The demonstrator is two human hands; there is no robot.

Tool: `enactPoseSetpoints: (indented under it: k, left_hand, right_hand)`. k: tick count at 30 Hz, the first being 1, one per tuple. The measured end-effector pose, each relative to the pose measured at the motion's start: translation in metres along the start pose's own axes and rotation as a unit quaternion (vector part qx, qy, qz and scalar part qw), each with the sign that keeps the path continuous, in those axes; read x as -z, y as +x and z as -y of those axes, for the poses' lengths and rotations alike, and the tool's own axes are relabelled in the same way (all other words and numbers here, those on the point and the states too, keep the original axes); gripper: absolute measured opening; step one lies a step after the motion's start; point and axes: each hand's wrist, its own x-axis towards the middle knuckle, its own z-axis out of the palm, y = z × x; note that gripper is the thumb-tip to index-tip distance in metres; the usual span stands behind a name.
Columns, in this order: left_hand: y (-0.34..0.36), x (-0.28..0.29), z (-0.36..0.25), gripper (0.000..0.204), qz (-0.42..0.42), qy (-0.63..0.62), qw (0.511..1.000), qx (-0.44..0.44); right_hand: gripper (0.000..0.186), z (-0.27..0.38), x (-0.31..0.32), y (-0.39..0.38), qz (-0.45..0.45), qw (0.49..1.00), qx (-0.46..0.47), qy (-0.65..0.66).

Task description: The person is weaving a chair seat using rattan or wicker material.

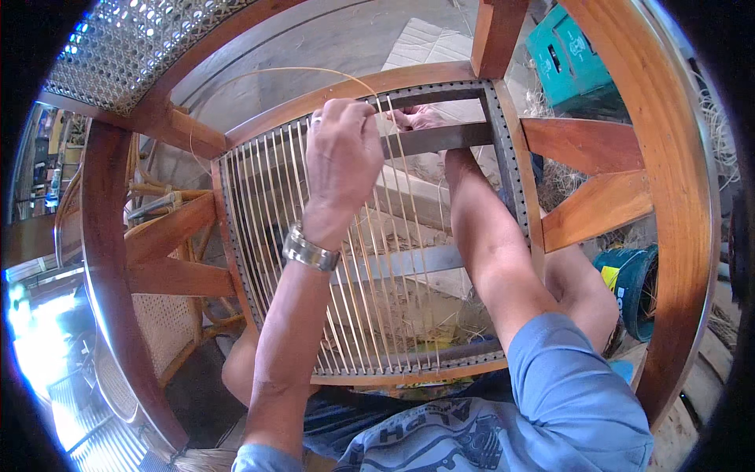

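- Cane strands point(414, 236) run from far edge to near edge of the wooden seat frame point(504, 149), filling it from the left edge to past the middle; the right end has none. Rim is lined with small holes.
- Loose cane strand point(299, 68) arcs over the far edge, by the left hand point(344, 149).
- Left hand: above the far edge, fingers curled in; can't tell what it pinches.
- Right hand point(421, 118): under the frame, seen through the opening near the far edge, fingers bent; grip can't be confirmed.
- Handling, my read: strand is light, springy, fairly slick, likely to split if kinked. Take it close to the hole, thumb and fingertip. Frame looks heavy, rigid; hold by the wood rails.
- Containers: teal plastic crate point(578, 75) beyond the far right corner, contents not visible. Dark bucket point(619, 267) off the right edge, contents too dark to tell.
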Motion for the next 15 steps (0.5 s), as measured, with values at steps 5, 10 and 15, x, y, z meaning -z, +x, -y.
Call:
enactPoseSetpoints:
  k: [5, 10, 15]
  left_hand:
    - [-0.016, -0.018, -0.003, 0.052, -0.015, 0.146, 0.988, -0.048]
    - [-0.018, -0.023, -0.001, 0.077, 0.018, 0.173, 0.984, -0.039]
    - [-0.015, -0.019, -0.002, 0.085, 0.043, 0.215, 0.975, -0.032]
  right_hand:
    - [0.033, 0.011, -0.006, -0.005, 0.049, 0.998, -0.032, 0.034]
    - [0.036, 0.003, 0.001, -0.003, 0.057, 0.998, -0.012, 0.005]
    - [0.031, -0.022, 0.006, -0.005, 0.105, 0.990, -0.015, 0.098]
